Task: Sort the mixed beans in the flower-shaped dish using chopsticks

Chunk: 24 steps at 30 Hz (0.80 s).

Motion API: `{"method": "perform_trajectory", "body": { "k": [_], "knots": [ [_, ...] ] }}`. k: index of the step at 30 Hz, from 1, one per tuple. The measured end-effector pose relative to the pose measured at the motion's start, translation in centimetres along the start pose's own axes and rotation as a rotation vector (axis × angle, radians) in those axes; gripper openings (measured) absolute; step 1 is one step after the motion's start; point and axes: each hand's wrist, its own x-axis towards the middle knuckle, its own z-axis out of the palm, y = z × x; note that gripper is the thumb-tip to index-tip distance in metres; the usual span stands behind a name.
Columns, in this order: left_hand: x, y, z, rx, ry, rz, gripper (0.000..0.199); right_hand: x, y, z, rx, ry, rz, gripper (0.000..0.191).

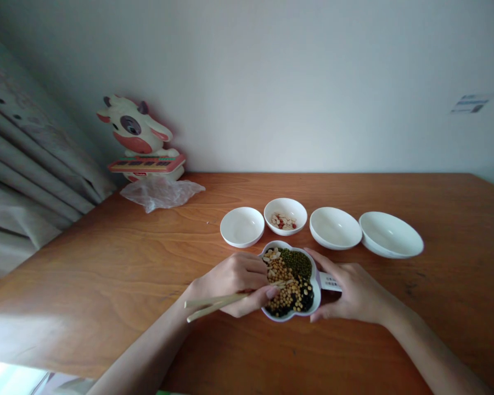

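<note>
Wooden chopsticks are gripped in my left hand, their tips down among the beans in a white flower-shaped dish. My right hand clasps the dish from its right side, thumb and finger spread along the rim, beside a white label with dark print. Inside the dish lie green beans, yellow soybeans, dark beans and some pale peanut pieces. My left fingers cover the dish's left edge.
Behind the dish stands a row of white bowls: a left bowl, a bowl with peanut pieces, another bowl and a right bowl. A cow toy keyboard and clear plastic bag sit at the back left of the wooden table.
</note>
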Motion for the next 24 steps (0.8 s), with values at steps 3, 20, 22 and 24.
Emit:
{"method": "perform_trajectory", "body": {
  "k": [3, 20, 22, 24],
  "knots": [
    [-0.1, -0.1, -0.4, -0.066, -0.066, -0.054, 0.045, -0.1, 0.0, 0.0, -0.003, 0.002, 0.01, 0.133],
    [0.3, -0.1, -1.1, -0.036, 0.058, 0.026, 0.051, -0.1, 0.0, 0.1, 0.01, -0.004, 0.041, 0.134],
    [0.1, -0.1, -1.2, -0.032, 0.079, 0.021, 0.05, -0.1, 0.0, 0.1, 0.014, -0.005, 0.047, 0.135],
    [0.0, 0.0, -1.3, -0.034, 0.082, 0.001, 0.051, 0.0, 0.0, 0.1, 0.014, -0.002, 0.05, 0.135]
  ]
}}
